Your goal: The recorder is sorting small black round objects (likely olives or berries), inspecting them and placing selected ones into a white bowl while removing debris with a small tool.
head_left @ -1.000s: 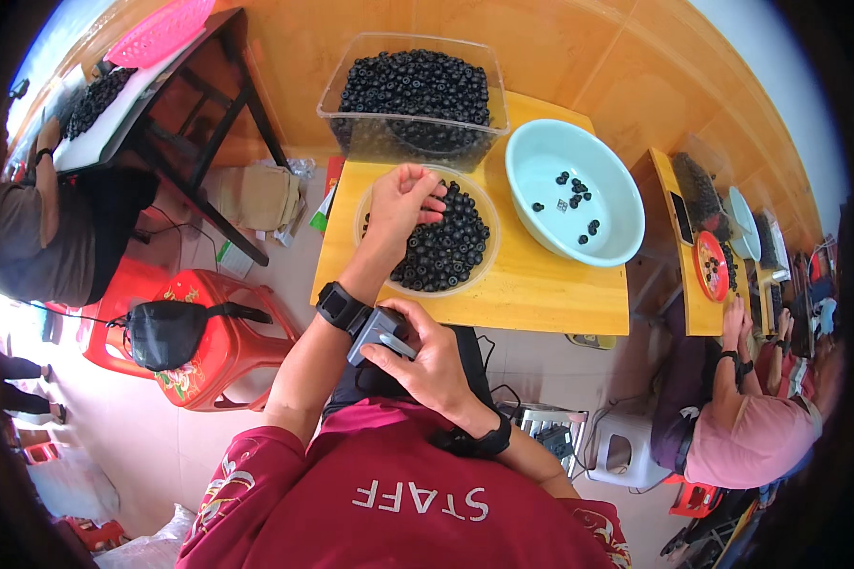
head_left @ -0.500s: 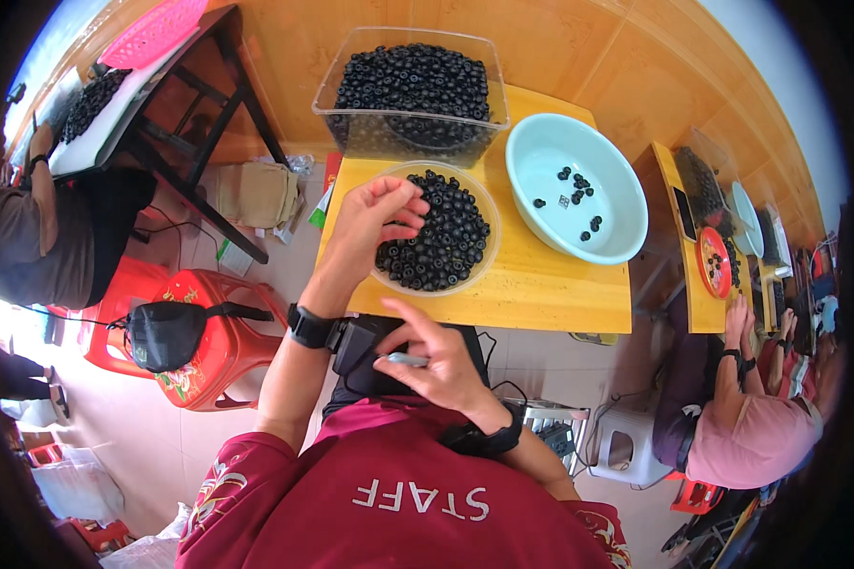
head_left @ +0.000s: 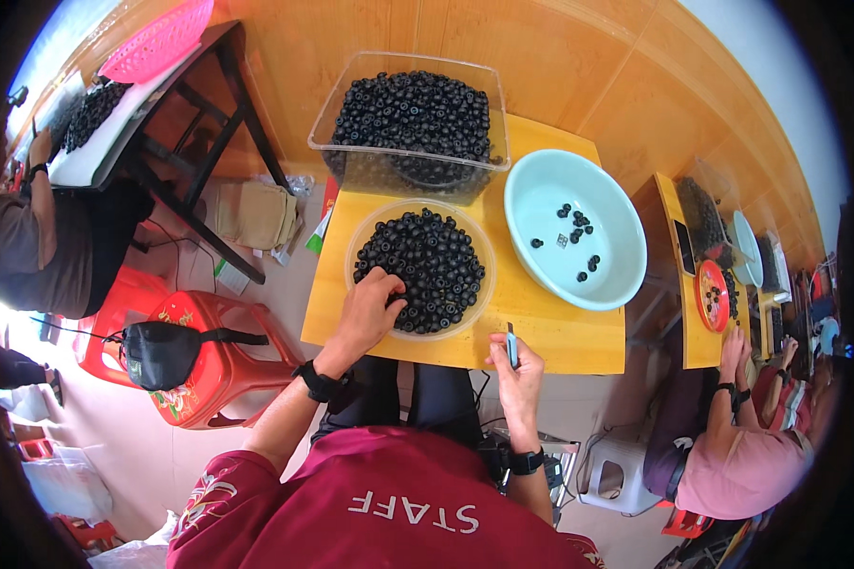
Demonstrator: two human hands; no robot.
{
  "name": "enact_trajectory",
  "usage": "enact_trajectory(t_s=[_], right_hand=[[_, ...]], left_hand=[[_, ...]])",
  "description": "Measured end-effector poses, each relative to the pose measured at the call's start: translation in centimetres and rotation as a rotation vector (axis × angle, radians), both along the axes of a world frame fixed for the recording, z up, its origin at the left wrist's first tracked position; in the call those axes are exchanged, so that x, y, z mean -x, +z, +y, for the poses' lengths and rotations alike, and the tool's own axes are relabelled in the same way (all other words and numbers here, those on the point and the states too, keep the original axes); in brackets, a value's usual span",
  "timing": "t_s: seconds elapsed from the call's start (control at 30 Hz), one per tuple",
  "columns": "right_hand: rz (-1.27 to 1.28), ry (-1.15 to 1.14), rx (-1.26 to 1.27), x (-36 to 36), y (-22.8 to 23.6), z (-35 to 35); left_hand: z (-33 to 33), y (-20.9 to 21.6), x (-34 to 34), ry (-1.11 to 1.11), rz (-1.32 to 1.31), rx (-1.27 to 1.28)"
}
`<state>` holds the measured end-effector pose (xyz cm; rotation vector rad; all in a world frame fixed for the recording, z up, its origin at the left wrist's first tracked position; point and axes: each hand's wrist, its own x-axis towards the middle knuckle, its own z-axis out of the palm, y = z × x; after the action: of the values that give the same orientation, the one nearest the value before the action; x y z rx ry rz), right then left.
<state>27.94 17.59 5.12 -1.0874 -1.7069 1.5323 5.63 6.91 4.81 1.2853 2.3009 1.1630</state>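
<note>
My left hand [head_left: 368, 311] reaches into a clear round tub [head_left: 353, 248] near the table's front edge, its fingers curled down at the heap of small black ring-shaped parts [head_left: 427, 266]. Whatever the fingertips pinch is hidden among those parts. In my right hand [head_left: 520, 379], just off the table's front edge, a small pale-blue utility knife [head_left: 512, 346] is gripped and points up. At the right of the table a light-blue basin [head_left: 579, 284] holds several loose black parts [head_left: 580, 225].
Behind the tub, a clear rectangular bin [head_left: 408, 180] full of black parts stands on the yellow table [head_left: 560, 341]. Red plastic stools [head_left: 176, 408] with a black bag [head_left: 161, 356] are to the left. Co-workers [head_left: 745, 465] sit at tables on both sides.
My left hand has come down from above the tub to its near-left part. My right hand has moved right, and the knife now points up. The view has tilted slightly.
</note>
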Motion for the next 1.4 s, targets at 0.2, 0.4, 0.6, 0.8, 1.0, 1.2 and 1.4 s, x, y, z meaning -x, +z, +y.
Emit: enact_trajectory(t_s=[0.2,0.4,0.6,0.8,1.0,1.2,1.4], right_hand=[[0.016,0.054,-0.055,1.7,-0.3,0.5],[0.278,0.223,0.293,1.6,2.6,1.5],[0.405,0.262,0.476,1.2,4.1,1.1],[0.439,0.263,0.592,1.2,4.8,0.2],[0.448,0.318,0.636,1.4,5.2,-0.3],[0.194,0.267,0.137,2.0,5.6,-2.2],[-0.016,0.290,-0.626,2.4,6.1,-3.0]], left_hand=[[0.2,-0.2,-0.3,0.008,0.049,-0.046],[-0.2,2.3,0.0,0.106,-0.458,-0.233],[0.1,4.4,-1.3,-0.121,-1.074,-0.370],[0.1,4.2,-2.9,-0.244,-1.268,-0.340],[-0.7,3.9,-3.3,-0.253,-1.334,-0.362],[-0.9,4.0,-3.8,-0.254,-1.484,-0.441],[-0.9,3.0,-3.9,-0.292,-1.567,-0.504]])
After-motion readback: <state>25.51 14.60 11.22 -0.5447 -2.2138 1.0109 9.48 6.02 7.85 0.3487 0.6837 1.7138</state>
